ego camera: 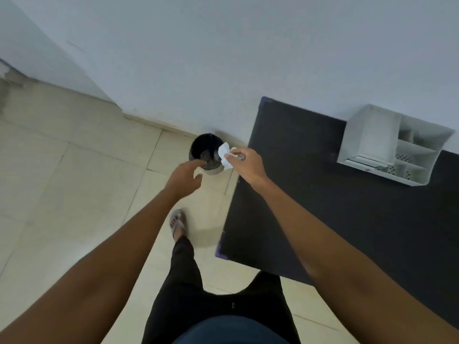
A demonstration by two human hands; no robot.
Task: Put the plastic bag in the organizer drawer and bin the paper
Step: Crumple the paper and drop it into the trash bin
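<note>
A small round bin (204, 147) with a dark inside stands on the floor by the wall, just left of the black table (323, 194). My right hand (244, 165) pinches a white piece of paper (224, 152) at the bin's right rim. My left hand (185, 176) hovers at the bin's near edge, fingers apart and holding nothing. A white desk organizer (372, 137) with a drawer and open compartments sits at the table's back right. I cannot see the plastic bag.
Beige floor tiles (74, 182) spread to the left. A pale wall (223, 58) runs behind the bin and table. My leg and sandalled foot (177, 223) stand close to the table's left edge.
</note>
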